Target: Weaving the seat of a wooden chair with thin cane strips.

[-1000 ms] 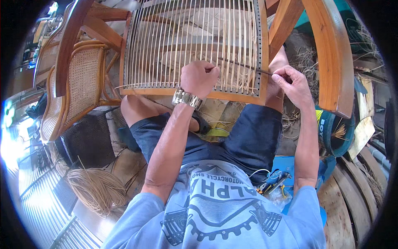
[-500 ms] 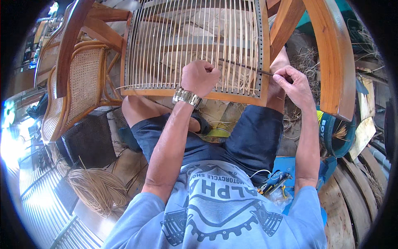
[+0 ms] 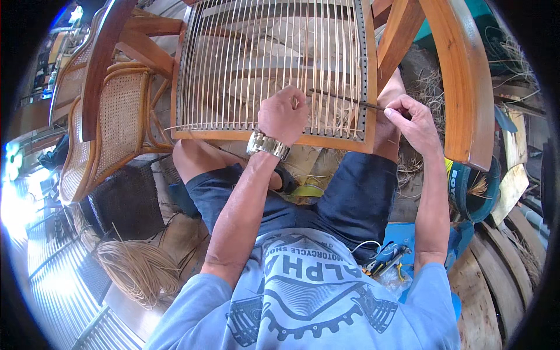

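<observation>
A wooden seat frame stands in front of me, with light cane strands strung across it from front to back. Small dark holes run along its edges. My left hand, with a metal watch at the wrist, is above the front strands. Its fingers are curled together; anything in them is too small to make out. Over the frame's right side, my right hand pinches one end of a long thin dark rod. The rod lies slanted over the strands, its far tip close to my left fingertips.
Curved wooden legs rise at the right and left of the frame. A woven cane chair stands at left, above a coil of cane. Pliers and other tools lie by my right thigh. A dark teal bucket stands at right.
My left hand has turned slightly at the wrist, its fingertips now pointing more upward. The right hand keeps its pinch on the rod, which has barely shifted.
</observation>
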### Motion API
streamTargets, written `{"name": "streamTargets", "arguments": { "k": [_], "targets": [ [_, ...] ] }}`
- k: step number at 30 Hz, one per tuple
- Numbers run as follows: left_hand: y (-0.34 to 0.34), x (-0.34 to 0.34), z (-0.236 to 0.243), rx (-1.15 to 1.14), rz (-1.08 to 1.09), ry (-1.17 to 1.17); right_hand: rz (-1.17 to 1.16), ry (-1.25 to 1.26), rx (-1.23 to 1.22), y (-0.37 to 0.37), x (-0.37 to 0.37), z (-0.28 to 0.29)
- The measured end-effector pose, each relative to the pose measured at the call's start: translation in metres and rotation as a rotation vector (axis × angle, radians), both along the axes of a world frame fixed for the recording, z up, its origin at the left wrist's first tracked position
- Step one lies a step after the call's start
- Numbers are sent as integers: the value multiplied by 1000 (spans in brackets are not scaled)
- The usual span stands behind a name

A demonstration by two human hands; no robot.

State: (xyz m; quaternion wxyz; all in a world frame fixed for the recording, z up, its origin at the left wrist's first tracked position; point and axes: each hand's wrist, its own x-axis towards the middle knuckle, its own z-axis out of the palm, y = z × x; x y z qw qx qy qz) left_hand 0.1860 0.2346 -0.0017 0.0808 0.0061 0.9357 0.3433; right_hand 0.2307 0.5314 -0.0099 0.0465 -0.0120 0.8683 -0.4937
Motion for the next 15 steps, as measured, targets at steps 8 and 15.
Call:
{"name": "streamTargets", "arguments": {
  "k": [8, 15],
  "targets": [
    [20, 18, -1, -259, -42, 94, -22, -46, 51, 4, 3, -5],
    [10, 3, -16, -118, -61, 216, -6, -10, 8, 5, 5, -7]
  ]
}}
